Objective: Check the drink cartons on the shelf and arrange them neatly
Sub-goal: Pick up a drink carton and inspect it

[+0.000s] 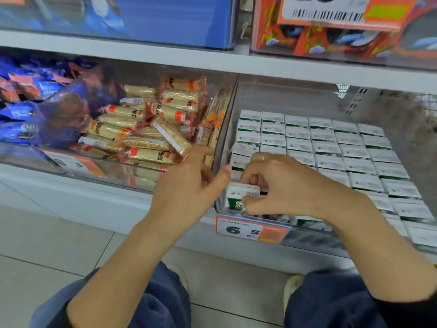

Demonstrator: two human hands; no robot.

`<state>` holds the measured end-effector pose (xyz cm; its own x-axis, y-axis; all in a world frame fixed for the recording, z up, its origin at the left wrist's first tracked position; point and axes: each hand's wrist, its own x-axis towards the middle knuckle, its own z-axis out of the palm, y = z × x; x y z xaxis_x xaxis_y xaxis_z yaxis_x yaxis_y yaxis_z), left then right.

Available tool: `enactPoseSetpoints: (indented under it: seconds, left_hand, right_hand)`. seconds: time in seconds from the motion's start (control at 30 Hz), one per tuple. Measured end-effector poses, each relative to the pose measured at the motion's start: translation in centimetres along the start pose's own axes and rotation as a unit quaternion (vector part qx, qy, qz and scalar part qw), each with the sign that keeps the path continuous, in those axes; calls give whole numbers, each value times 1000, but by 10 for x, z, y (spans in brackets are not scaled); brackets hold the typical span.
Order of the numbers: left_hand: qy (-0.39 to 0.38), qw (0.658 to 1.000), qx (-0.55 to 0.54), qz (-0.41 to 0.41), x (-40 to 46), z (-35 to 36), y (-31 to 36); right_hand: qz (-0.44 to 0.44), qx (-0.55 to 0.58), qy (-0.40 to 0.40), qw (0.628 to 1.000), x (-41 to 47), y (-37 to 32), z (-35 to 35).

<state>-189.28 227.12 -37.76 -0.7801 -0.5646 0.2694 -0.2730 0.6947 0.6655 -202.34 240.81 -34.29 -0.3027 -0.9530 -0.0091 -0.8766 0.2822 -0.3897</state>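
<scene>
A small boxy white-and-green carton (237, 197) at the front left corner of the clear plastic bin (272, 95) is pinched by the right hand (279, 183). The left hand (189, 185) is held loosely spread beside it, gripping nothing. Neat rows of matching cartons (331, 147) fill the bin; crinkly wrapped snack bars (151, 124) lie heaped next door.

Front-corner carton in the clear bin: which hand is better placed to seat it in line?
Probably the right hand: its fingers and thumb already pinch the green-and-white drink carton at the clear bin's front-left corner. The left hand sits beside the bin wall, fingers loose, holding nothing.
</scene>
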Motion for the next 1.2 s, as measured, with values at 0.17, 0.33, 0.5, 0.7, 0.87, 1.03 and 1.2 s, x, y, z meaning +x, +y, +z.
enactPoseSetpoints:
  seconds: [0.17, 0.33, 0.5, 0.7, 0.87, 1.03, 1.2]
  left_hand:
    - [44, 997, 62, -25, 0, -9, 6]
    - [126, 988, -91, 10, 1, -14, 15]
    - [103, 979, -134, 115, -4, -6, 35]
    - [57, 973, 30, 221, -10, 4, 43]
    - [82, 976, -10, 204, -12, 8, 42]
    - [120, 968, -35, 217, -13, 6, 39]
    - [78, 973, -32, 214, -12, 0, 39]
  right_hand:
    - [12, 68, 99, 993, -14, -2, -11]
    - [72, 296, 220, 927, -31, 0, -15]
    - [141, 473, 311, 812, -37, 1, -13]
    - [170, 602, 318, 712, -47, -5, -5]
    - [146, 597, 311, 725, -45, -5, -1]
    - [89, 578, 291, 757, -43, -9, 0]
    - [79, 583, 290, 754, -39, -12, 2]
